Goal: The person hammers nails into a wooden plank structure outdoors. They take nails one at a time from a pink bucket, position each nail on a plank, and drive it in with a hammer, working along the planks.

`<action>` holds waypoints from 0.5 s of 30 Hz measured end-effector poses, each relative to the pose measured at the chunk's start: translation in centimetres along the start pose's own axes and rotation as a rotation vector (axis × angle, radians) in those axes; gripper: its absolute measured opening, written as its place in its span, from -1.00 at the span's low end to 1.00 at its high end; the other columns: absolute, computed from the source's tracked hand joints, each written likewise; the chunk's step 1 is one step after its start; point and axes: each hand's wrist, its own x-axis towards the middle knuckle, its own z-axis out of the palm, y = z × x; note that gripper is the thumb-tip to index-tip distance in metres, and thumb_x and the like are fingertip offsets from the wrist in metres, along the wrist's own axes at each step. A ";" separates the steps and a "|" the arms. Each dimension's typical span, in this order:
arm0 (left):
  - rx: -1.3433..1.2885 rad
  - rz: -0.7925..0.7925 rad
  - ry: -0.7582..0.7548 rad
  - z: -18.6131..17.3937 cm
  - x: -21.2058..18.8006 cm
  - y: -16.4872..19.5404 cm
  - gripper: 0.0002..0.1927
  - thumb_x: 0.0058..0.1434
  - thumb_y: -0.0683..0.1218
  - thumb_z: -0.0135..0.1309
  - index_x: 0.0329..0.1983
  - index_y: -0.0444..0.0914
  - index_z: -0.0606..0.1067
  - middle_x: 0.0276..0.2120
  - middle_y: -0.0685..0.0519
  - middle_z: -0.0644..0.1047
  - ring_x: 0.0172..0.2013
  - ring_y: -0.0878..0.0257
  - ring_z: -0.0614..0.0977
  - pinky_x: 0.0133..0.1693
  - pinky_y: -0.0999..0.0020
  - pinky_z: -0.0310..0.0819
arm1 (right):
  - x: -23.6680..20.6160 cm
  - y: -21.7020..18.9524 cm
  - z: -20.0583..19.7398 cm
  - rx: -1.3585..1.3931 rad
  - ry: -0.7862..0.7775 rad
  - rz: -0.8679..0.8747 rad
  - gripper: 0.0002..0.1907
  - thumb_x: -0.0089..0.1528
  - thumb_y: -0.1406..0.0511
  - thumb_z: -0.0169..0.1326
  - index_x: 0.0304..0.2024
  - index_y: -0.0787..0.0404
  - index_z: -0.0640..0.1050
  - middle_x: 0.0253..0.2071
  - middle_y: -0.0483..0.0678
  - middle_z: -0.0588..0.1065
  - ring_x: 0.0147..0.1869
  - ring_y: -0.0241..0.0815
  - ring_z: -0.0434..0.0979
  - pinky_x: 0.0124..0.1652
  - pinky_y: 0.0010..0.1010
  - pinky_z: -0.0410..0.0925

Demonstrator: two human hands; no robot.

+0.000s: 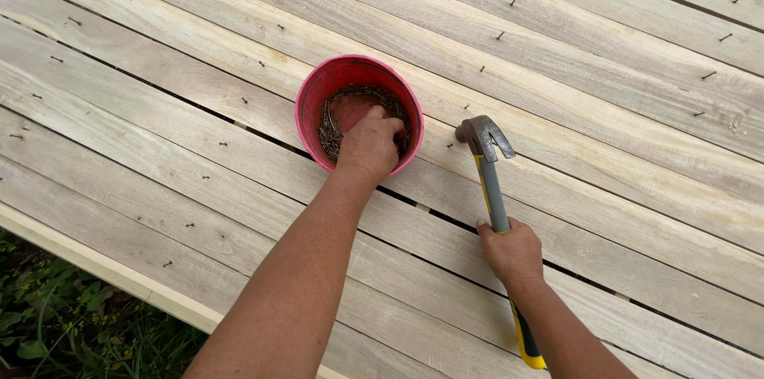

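Below and left of the left forearm, green grass shows past the edge of the pale wooden plank deck, where part-driven nails stand in rows. The left hand reaches down into a round pink plastic bucket and its fingers curl among a heap of dark steel nails; whether it grips any I cannot tell. Just right of the bucket, the right hand is clamped around the grey and yellow handle of a steel claw hammer, whose head rests on the planks above that hand.
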 end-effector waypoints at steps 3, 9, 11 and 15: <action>-0.028 0.002 -0.043 0.3 0.2 -1.1 -0.79 0.17 -0.17 0.14 -0.20 -0.05 0.68 -0.04 -0.02 0.53 0.00 -0.01 0.60 0.07 0.07 0.50 | -0.1 0.0 -0.4 0.071 -0.065 0.053 -0.57 0.25 0.00 0.15 -0.25 0.26 0.59 -0.57 0.06 0.51 -0.56 -0.07 0.54 -0.42 -0.18 0.46; -0.393 0.076 0.222 0.5 0.4 -3.1 -0.92 0.06 -0.18 0.26 -0.36 -0.21 0.68 -0.23 0.00 0.63 -0.19 0.09 0.67 -0.06 0.22 0.59 | -2.0 1.6 0.0 0.295 -0.129 0.135 -0.57 0.25 0.06 0.20 -0.35 0.32 0.48 -0.65 -0.04 0.35 -0.68 -0.16 0.35 -0.58 -0.23 0.35; -0.478 0.007 0.189 0.3 0.5 -2.9 -0.90 0.09 -0.17 0.25 -0.32 -0.20 0.68 -0.29 0.03 0.66 -0.26 0.16 0.70 -0.09 0.29 0.60 | -2.9 2.1 0.4 0.294 -0.137 0.174 -0.56 0.25 0.06 0.21 -0.35 0.34 0.48 -0.66 -0.05 0.36 -0.69 -0.17 0.35 -0.58 -0.25 0.36; -0.576 -0.047 0.138 -0.1 0.2 -2.4 -0.89 0.18 -0.20 0.15 -0.25 -0.21 0.63 -0.34 0.06 0.69 -0.32 0.25 0.72 -0.12 0.36 0.63 | -4.0 2.1 1.1 0.247 -0.161 0.242 -0.61 0.27 0.06 0.17 -0.31 0.28 0.52 -0.67 -0.06 0.35 -0.68 -0.20 0.33 -0.56 -0.27 0.37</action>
